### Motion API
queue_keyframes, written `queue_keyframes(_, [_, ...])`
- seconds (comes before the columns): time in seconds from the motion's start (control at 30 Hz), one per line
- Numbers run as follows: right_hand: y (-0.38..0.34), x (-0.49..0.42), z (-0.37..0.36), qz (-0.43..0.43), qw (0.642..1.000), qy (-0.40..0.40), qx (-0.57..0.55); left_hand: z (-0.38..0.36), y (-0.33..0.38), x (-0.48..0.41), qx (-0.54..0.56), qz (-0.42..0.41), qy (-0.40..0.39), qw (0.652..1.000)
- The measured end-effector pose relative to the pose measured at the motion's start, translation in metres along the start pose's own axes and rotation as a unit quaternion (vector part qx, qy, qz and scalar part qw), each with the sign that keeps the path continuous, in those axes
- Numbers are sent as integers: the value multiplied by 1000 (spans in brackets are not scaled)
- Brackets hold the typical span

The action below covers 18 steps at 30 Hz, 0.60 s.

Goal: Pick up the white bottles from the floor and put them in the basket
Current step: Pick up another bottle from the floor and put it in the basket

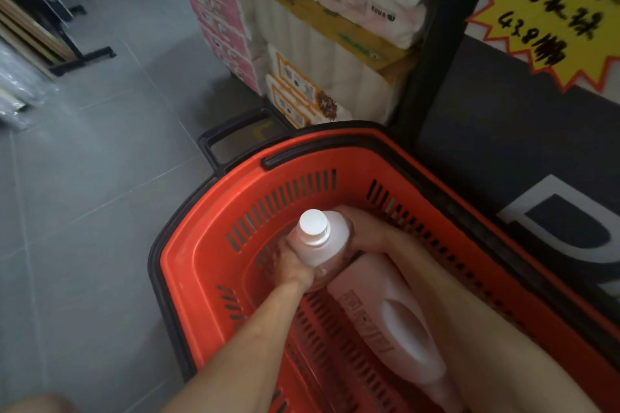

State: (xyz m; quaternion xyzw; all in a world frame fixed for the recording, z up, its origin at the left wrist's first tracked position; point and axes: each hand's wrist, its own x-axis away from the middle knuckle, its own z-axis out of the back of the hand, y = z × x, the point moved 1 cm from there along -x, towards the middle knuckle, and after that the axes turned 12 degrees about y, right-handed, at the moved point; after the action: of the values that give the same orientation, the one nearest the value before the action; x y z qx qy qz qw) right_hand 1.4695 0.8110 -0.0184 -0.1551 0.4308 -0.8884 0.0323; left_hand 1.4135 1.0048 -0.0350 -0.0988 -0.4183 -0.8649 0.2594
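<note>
Red slotted plastic basket (pixel 188 255) with a black rim sits on grey floor tiles (pixel 84 178), near and to the right. Inside its far-left end, both my hands hold a small white plastic bottle (pixel 315 241) with a white screw cap, upright. My left hand (pixel 295 266) curls round its left side, my right hand (pixel 367 236) round its right. A larger white handled bottle (pixel 396 318) lies flat just beside it. The upright bottle's base is hidden, so I should lower it slowly until I feel the bottom, then release one hand at a time.
</note>
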Motion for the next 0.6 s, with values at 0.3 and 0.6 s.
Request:
queue_keyframes(0.3, [9,0,-4,-20,1000,3,2,-3,-1,-5,-6,17,-15,1000])
queue_keyframes(0.6, [9,1,-6,-30,999,16,9,-9,-7,-11,29,21,-14,999])
